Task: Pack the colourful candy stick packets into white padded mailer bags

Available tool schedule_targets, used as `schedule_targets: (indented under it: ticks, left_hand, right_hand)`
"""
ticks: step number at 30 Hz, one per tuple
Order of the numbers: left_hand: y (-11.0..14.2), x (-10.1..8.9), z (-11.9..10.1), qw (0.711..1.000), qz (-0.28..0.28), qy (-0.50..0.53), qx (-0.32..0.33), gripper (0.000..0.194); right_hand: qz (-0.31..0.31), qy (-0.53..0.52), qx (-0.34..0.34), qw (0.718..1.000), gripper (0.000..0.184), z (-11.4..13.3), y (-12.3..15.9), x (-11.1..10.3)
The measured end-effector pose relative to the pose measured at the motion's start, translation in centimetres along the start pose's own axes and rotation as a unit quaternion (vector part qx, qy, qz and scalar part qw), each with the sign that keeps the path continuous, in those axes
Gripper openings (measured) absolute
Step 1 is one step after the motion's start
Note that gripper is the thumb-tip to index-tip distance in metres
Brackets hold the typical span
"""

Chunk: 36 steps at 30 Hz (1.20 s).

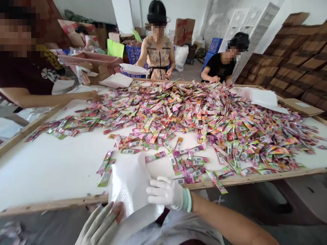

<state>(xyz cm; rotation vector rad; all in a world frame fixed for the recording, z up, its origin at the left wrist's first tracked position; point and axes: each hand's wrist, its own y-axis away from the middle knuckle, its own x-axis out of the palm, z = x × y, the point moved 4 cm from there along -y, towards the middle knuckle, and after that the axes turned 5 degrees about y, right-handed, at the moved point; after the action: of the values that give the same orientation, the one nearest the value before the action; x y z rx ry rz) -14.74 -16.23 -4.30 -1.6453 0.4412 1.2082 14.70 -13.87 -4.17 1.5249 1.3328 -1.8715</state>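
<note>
Draping a white bag [131, 183] across the near wooden edge [63, 203], upper part on the tabletop [51, 163], lower part this side. Bracing right at the edge with the right hand [165, 192], fingers spread wide and laid along the bag. Touching it lower down, nearer than the edge, with the left hand [102, 221]; pinching or just resting, cannot tell. Watch for slipping: with so light a flat touch and slick-looking film, could slide off the edge lapward. Beware a pair of sachets [105, 175] just beyond the edge; easily swept off by a leftward swing. Riskier farther right, with a green-and-pink sachet [217, 182] overhanging the edge: one elbow knock, gone.
</note>
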Motion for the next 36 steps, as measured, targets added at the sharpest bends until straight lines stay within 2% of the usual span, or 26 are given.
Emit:
schedule_targets:
  ticks: [2,3,5,7,10,13,14,16,19,20,22,25,28,30,33,36]
  left_hand:
    - [-0.3,-0.7,-1.2,0.998,0.02,0.053,-0.003,0.054]
    - [-0.5,-1.1,-1.7,0.995,0.022,0.086,-0.038,0.049]
    - [-1.2,-1.7,-2.2,0.976,0.02,0.161,-0.147,0.037]
    - [-2.2,-2.2,-2.3,0.934,0.005,0.231,-0.272,0.025]
    - [-3.8,-2.2,-2.0,0.855,-0.023,0.291,-0.428,0.027]
    - [-4.6,-1.7,-1.7,0.798,-0.032,0.305,-0.519,0.032]
    - [-4.6,-1.6,-1.7,0.791,-0.033,0.302,-0.531,0.032]
    - [-4.7,-1.7,-1.6,0.804,-0.037,0.289,-0.519,0.029]
    - [-5.0,-2.7,-1.8,0.87,-0.062,0.261,-0.413,0.014]
    - [-5.1,-3.2,-2.0,0.889,-0.075,0.256,-0.373,0.012]
    - [-4.9,-3.9,-2.2,0.905,-0.095,0.261,-0.323,0.018]
    - [-4.2,-4.4,-2.2,0.891,-0.114,0.296,-0.324,0.023]
    - [-3.6,-4.2,-2.1,0.872,-0.099,0.295,-0.378,0.01]
    - [-3.4,-3.8,-2.0,0.854,-0.068,0.27,-0.44,0.015]
    - [-3.2,-2.8,-1.6,0.809,-0.012,0.251,-0.532,0.031]
    - [-3.0,-1.3,-1.0,0.765,0.033,0.264,-0.586,0.044]
  right_hand:
    - [-0.004,-0.066,-0.012,0.998,0.025,0.3,0.5,0.2]
    - [-0.011,-0.111,0.002,0.994,0.027,0.2,0.8,-0.2]
    - [-0.021,-0.214,0.077,0.974,0.032,-0.3,1.2,-1.2]
    - [-0.005,-0.303,0.186,0.935,0.037,-1.1,1.2,-1.9]
    - [0.041,-0.362,0.339,0.867,0.043,-2.0,0.5,-1.7]
    - [0.065,-0.374,0.413,0.828,0.043,-2.4,-0.5,-0.9]
    - [0.064,-0.368,0.422,0.826,0.043,-2.5,-0.8,-0.8]
    - [0.042,-0.343,0.411,0.843,0.042,-2.7,-1.3,-1.1]
    - [-0.034,-0.341,0.33,0.88,0.032,-2.7,-1.9,-2.8]
    - [-0.053,-0.371,0.306,0.875,0.029,-2.6,-1.9,-3.2]
    - [-0.059,-0.459,0.288,0.838,0.03,-2.5,-1.8,-3.5]
    - [-0.008,-0.535,0.325,0.78,0.042,-2.3,-1.3,-2.4]
    - [0.029,-0.506,0.39,0.769,0.045,-2.3,-0.9,-0.8]
    - [0.03,-0.481,0.419,0.769,0.043,-2.4,-0.9,-0.2]
    - [0.049,-0.439,0.441,0.781,0.039,-2.7,-1.1,-0.1]
    - [0.126,-0.347,0.431,0.823,0.037,-3.3,-1.4,-0.3]
